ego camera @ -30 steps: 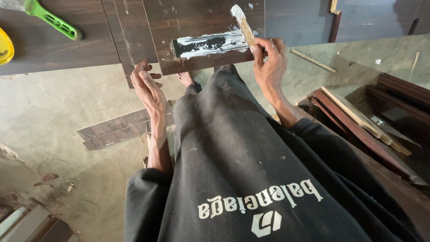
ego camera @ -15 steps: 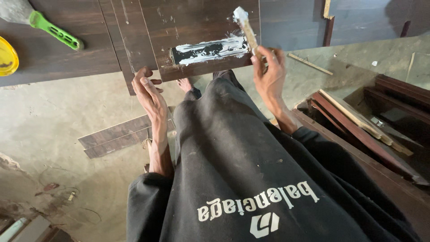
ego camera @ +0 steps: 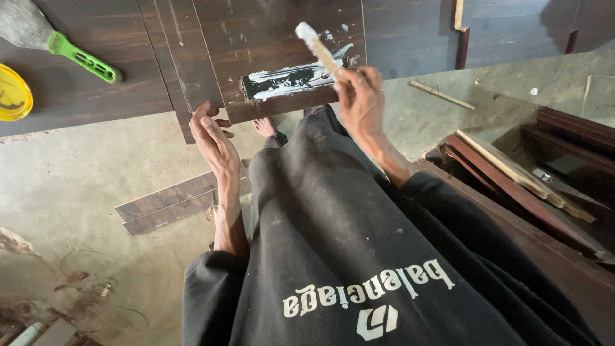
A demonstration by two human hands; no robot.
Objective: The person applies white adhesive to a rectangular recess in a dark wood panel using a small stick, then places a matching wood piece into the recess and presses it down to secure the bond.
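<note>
My right hand (ego camera: pixel 362 102) grips a thin wooden stick (ego camera: pixel 318 48) whose far tip is coated in white paste. The stick slants up and left over a dark strip smeared with white paste (ego camera: pixel 288 80) on a dark brown wooden panel (ego camera: pixel 269 32). My left hand (ego camera: pixel 214 138) rests with fingers together against the near edge of that panel, holding nothing. My black sweatshirt and dark trousers fill the lower middle, and a bare foot (ego camera: pixel 264 126) shows under the panel's edge.
A scraper with a green handle (ego camera: pixel 80 59) and a yellow lid (ego camera: pixel 13 96) lie on the dark board at upper left. Dark plank offcuts (ego camera: pixel 170 202) lie on the concrete floor. Reddish and pale wooden strips (ego camera: pixel 519 179) are stacked at right.
My right hand has lifted the stick's white tip off the pasted strip and moved it slightly left. My left hand has stayed at the panel's edge.
</note>
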